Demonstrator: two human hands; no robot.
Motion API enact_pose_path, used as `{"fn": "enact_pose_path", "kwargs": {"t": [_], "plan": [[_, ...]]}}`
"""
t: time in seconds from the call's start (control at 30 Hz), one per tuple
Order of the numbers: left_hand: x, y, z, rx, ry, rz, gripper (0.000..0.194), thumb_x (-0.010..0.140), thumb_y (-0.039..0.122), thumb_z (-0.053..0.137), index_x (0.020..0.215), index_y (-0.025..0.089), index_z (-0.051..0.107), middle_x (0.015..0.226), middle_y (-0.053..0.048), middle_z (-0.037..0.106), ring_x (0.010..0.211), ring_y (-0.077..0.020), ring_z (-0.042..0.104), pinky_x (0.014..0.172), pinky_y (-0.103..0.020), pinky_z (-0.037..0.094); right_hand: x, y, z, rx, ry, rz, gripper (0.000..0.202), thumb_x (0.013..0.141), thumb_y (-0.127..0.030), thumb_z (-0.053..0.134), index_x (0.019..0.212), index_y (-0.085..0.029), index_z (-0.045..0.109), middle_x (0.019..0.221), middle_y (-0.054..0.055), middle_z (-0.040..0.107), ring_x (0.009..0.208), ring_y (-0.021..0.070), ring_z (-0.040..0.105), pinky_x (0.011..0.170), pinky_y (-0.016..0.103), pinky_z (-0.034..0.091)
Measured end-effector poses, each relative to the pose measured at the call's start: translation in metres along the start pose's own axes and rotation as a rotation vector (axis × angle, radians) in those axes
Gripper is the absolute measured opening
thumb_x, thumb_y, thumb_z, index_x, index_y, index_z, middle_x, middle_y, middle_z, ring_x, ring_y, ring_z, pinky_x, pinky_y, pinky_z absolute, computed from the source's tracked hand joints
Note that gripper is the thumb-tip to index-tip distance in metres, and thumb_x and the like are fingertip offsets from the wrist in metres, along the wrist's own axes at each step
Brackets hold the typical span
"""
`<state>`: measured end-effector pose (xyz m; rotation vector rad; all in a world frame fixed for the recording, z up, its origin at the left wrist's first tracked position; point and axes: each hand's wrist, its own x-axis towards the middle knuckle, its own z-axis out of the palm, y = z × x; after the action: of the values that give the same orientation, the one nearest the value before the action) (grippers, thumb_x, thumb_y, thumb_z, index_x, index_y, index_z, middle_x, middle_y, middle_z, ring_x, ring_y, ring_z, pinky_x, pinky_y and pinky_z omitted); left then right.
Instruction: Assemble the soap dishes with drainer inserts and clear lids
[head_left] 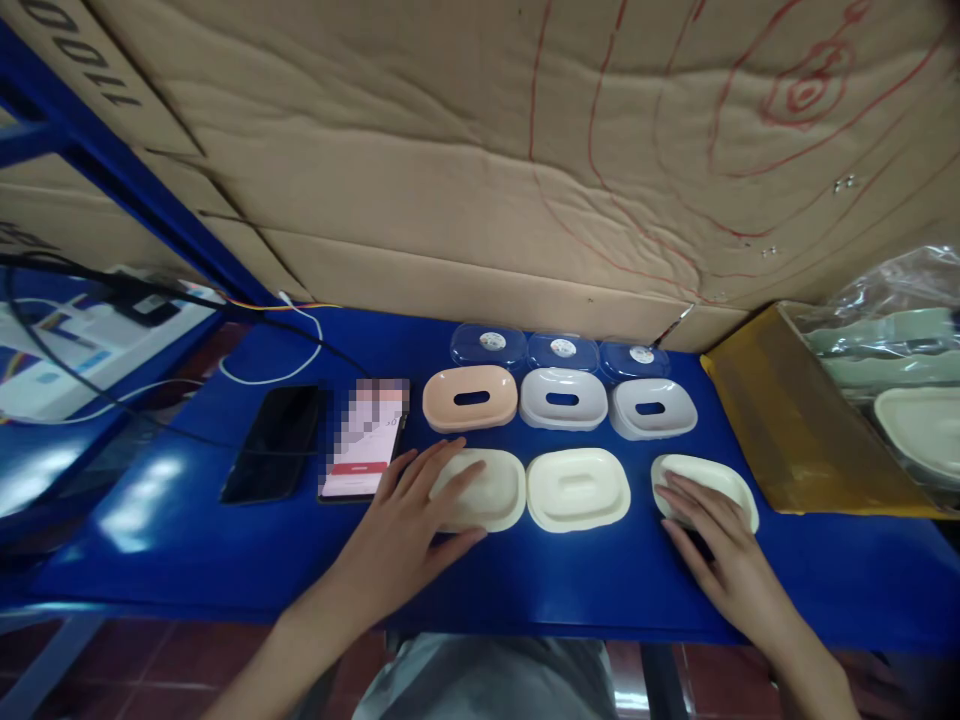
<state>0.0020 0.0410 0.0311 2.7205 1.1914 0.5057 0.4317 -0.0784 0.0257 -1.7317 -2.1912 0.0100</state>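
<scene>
Three cream oval trays lie in a front row on the blue table [187,520]. My left hand [409,520] rests flat on the left tray [491,490], fingers spread. My right hand [720,550] lies on the near edge of the right tray [709,478], which sits slightly tilted. The middle tray [577,488] is untouched. Behind them stand a peach slotted insert [470,397] and two grey slotted inserts [563,398] [651,408]. Three clear lids [487,343] [562,350] [634,358] line the back.
Two phones lie left of the trays: a dark one [274,442] and one with a lit screen [366,438]. A yellow-brown box [795,420] with bagged trays [900,370] is at right. Cardboard [480,150] walls the back; cables [277,350] trail at left.
</scene>
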Motion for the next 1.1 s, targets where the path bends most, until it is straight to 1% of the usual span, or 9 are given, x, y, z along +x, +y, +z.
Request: {"fn": "enact_pose_path", "kwargs": {"t": [0.17, 0.27, 0.37, 0.43, 0.57, 0.7, 0.83, 0.97, 1.1], "plan": [[0.046, -0.021, -0.024, 0.019, 0.015, 0.025, 0.058, 0.108, 0.044, 0.061, 0.161, 0.027, 0.048, 0.17, -0.017, 0.046, 0.156, -0.0399, 0.046, 0.125, -0.061, 0.043, 0.054, -0.017, -0.022, 0.021, 0.064, -0.097, 0.042, 0.11, -0.032, 0.057, 0.152, -0.032, 0.06, 0.152, 0.011, 0.068, 0.136, 0.033, 0.066, 0.113, 0.055, 0.052], [0.072, -0.037, -0.028, -0.013, -0.085, 0.006, 0.071, 0.103, 0.049, 0.069, 0.165, 0.027, 0.042, 0.176, -0.018, 0.037, 0.162, -0.0409, 0.039, 0.127, -0.062, 0.041, 0.095, -0.037, -0.024, 0.034, 0.041, -0.223, 0.041, 0.11, -0.03, 0.056, 0.151, -0.029, 0.062, 0.15, 0.012, 0.069, 0.137, 0.0327, 0.066, 0.112, 0.056, 0.052], [0.087, -0.051, -0.021, -0.068, -0.181, -0.047, 0.083, 0.096, 0.05, 0.079, 0.166, 0.028, 0.039, 0.178, -0.019, 0.032, 0.165, -0.0428, 0.031, 0.128, -0.063, 0.037, 0.121, -0.066, -0.013, 0.075, 0.016, -0.371, 0.038, 0.111, -0.026, 0.054, 0.147, -0.027, 0.065, 0.148, 0.012, 0.071, 0.137, 0.031, 0.066, 0.113, 0.057, 0.053], [0.093, -0.057, -0.015, -0.094, -0.193, -0.051, 0.083, 0.095, 0.045, 0.08, 0.165, 0.025, 0.04, 0.177, -0.02, 0.033, 0.165, -0.0408, 0.031, 0.13, -0.06, 0.035, 0.127, -0.086, -0.001, 0.116, 0.0, -0.466, 0.035, 0.111, -0.023, 0.053, 0.143, -0.024, 0.067, 0.145, 0.012, 0.072, 0.135, 0.0296, 0.067, 0.112, 0.055, 0.055], [0.099, -0.058, -0.011, -0.068, -0.119, -0.102, 0.073, 0.093, 0.037, 0.082, 0.157, 0.024, 0.05, 0.159, -0.017, 0.052, 0.151, -0.0394, 0.048, 0.124, -0.057, 0.042, 0.121, -0.107, 0.022, 0.202, -0.038, -0.573, 0.03, 0.11, -0.024, 0.057, 0.137, -0.02, 0.069, 0.141, 0.012, 0.074, 0.131, 0.028, 0.068, 0.113, 0.051, 0.056], [0.091, -0.043, -0.027, -0.089, -0.09, -0.143, 0.076, 0.087, 0.04, 0.085, 0.155, 0.027, 0.053, 0.149, -0.014, 0.056, 0.142, -0.039, 0.055, 0.121, -0.057, 0.046, 0.116, -0.101, 0.029, 0.224, -0.014, -0.547, 0.034, 0.109, -0.022, 0.057, 0.142, -0.021, 0.066, 0.143, 0.012, 0.073, 0.133, 0.0283, 0.066, 0.112, 0.051, 0.055], [0.062, -0.02, -0.045, -0.202, -0.144, -0.038, 0.075, 0.088, 0.035, 0.083, 0.155, 0.032, 0.05, 0.156, -0.01, 0.052, 0.141, -0.0332, 0.057, 0.121, -0.048, 0.05, 0.115, -0.093, 0.023, 0.207, 0.034, -0.49, 0.04, 0.109, -0.023, 0.058, 0.149, -0.022, 0.06, 0.148, 0.014, 0.069, 0.138, 0.0292, 0.063, 0.113, 0.052, 0.053], [0.034, -0.007, -0.044, -0.222, -0.209, 0.013, 0.075, 0.089, 0.025, 0.082, 0.155, 0.033, 0.048, 0.158, -0.009, 0.052, 0.149, -0.0334, 0.051, 0.125, -0.051, 0.046, 0.113, -0.095, 0.021, 0.197, 0.017, -0.479, 0.044, 0.11, -0.027, 0.059, 0.153, -0.022, 0.056, 0.153, 0.015, 0.066, 0.141, 0.03, 0.06, 0.116, 0.052, 0.05], [0.022, -0.009, -0.039, -0.245, -0.253, -0.031, 0.071, 0.096, 0.03, 0.079, 0.158, 0.035, 0.044, 0.164, -0.01, 0.047, 0.154, -0.0341, 0.046, 0.126, -0.054, 0.044, 0.112, -0.098, 0.024, 0.181, -0.027, -0.496, 0.043, 0.11, -0.029, 0.058, 0.152, -0.02, 0.057, 0.155, 0.016, 0.064, 0.141, 0.0318, 0.06, 0.115, 0.054, 0.05]]}}
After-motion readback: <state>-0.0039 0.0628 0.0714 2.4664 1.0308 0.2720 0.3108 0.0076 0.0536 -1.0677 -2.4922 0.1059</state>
